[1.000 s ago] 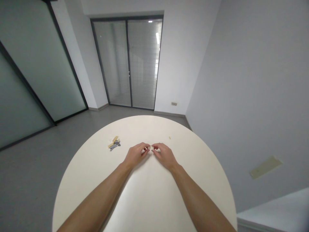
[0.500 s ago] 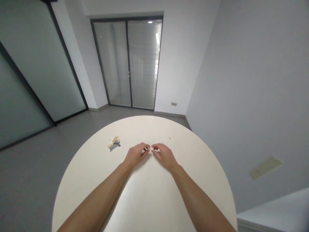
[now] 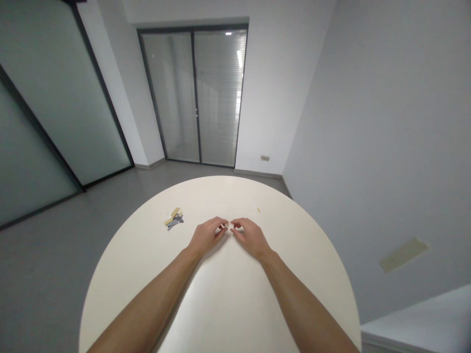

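Observation:
Over the middle of the white round table (image 3: pixel 228 314), my left hand (image 3: pixel 209 237) and my right hand (image 3: pixel 251 238) face each other, fingertips almost meeting. Thumb and fingers of each hand are drawn into a pinch. Between the tips is a tiny pale bit, too small to make out. To the left of my left hand lies a small pile of flat strips (image 3: pixel 174 219), some yellowish, some grey. Beyond my right hand, a single small yellowish piece (image 3: pixel 258 210) rests on the tabletop.
Grey floor (image 3: pixel 47 260) surrounds the table on the left. A plain wall (image 3: pixel 382 147) rises close on the right, with a yellowish tape strip (image 3: pixel 405 255) on it. Glass doors with blinds (image 3: pixel 217 98) stand behind, and frosted panels (image 3: pixel 73 108) at the left.
Both hands keep nearly the same place and pose. The pale bit between the fingertips shows slightly less distinctly now. The pile and the single piece have not moved.

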The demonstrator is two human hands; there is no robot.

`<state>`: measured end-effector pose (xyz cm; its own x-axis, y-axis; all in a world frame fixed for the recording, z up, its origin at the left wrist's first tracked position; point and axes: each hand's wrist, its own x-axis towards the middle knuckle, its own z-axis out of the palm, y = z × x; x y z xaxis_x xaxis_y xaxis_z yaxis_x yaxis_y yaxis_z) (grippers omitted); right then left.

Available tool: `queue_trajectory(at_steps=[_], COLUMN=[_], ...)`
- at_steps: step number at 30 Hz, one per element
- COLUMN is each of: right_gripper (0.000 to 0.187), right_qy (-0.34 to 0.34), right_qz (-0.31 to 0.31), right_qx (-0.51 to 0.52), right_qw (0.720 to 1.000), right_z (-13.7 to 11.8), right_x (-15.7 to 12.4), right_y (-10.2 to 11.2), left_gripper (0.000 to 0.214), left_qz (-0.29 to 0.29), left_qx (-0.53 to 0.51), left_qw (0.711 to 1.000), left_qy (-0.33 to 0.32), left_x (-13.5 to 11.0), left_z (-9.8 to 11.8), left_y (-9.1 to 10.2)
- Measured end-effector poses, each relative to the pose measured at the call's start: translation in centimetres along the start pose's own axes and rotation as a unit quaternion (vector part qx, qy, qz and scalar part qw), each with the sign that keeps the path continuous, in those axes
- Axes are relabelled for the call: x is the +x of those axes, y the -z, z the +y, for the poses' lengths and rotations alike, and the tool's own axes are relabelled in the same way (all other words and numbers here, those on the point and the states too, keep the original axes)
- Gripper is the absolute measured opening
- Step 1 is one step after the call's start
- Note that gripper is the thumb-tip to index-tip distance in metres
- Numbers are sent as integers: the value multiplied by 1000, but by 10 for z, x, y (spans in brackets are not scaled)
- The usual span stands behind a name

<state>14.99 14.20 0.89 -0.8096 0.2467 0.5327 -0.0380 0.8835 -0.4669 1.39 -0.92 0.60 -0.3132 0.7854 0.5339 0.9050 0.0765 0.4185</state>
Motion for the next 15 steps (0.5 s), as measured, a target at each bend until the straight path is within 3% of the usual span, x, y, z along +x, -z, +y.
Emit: queue_trajectory(at_steps=[15], right_gripper=[17], right_qy=[-2], right_qz=[-1], right_qx=[-5], right_qw=[1000], right_z=[1], right_x=[0], right_y=[-1], left_gripper=[18], left_qz=[1], left_qx=[-5], left_qw=[1000], left_qy=[5], left_x=[0], left_z=[1], left_y=[1])
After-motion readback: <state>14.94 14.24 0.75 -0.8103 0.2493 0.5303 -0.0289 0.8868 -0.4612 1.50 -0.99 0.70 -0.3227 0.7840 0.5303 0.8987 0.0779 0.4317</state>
